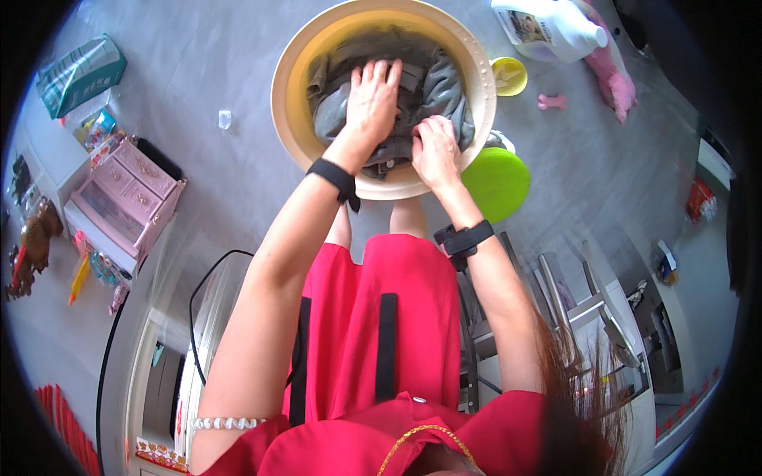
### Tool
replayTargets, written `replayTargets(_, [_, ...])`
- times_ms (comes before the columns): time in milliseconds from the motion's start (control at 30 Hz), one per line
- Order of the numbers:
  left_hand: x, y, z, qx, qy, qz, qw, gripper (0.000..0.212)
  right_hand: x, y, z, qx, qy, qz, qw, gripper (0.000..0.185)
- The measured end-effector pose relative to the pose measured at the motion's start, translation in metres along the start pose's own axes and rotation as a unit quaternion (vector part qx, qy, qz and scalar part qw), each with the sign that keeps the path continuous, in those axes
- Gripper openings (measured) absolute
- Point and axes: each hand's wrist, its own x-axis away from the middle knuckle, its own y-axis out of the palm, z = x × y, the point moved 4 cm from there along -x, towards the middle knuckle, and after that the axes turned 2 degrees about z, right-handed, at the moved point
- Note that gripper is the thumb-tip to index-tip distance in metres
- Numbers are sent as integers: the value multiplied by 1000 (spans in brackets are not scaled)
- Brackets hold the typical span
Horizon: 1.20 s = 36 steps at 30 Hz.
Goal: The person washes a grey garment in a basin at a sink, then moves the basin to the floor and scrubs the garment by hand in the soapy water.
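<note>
A round cream plastic basin stands on the floor at the top centre, with wet dark grey clothing in it. My left hand lies palm down on the clothing near the middle of the basin, its fingers slightly apart. Near the basin's lower right rim, my right hand has its fingers curled at the cloth; whether fabric is pinched between them is hard to see. A button shows on the cloth between the hands.
Right of the basin are a yellow cup, a white detergent bottle, a pink plush toy and a green round lid or stool top. A pink drawer box stands at left. Metal-legged furniture is at lower right.
</note>
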Motion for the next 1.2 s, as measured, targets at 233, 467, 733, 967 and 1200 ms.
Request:
replayTargets(233, [-4, 6, -30, 77, -109, -113, 985, 31, -19, -15, -3, -327, 242, 27, 913, 19])
replayTargets(467, [22, -87, -37, 472, -226, -56, 850, 32, -19, 0, -27, -652, 444, -32, 614, 65])
replayTargets(733, [64, -138, 18, 369, -57, -9, 928, 44, -53, -18, -53, -840, 325, -37, 433, 41])
replayTargets(967, [72, -138, 40, 371, 3, 7, 928, 58, -40, -58, -81, -785, 278, -54, 551, 38])
replayTargets(1200, [67, -123, 28, 281, 2, 157, 947, 31, -27, -75, -110, -747, 235, -68, 619, 36])
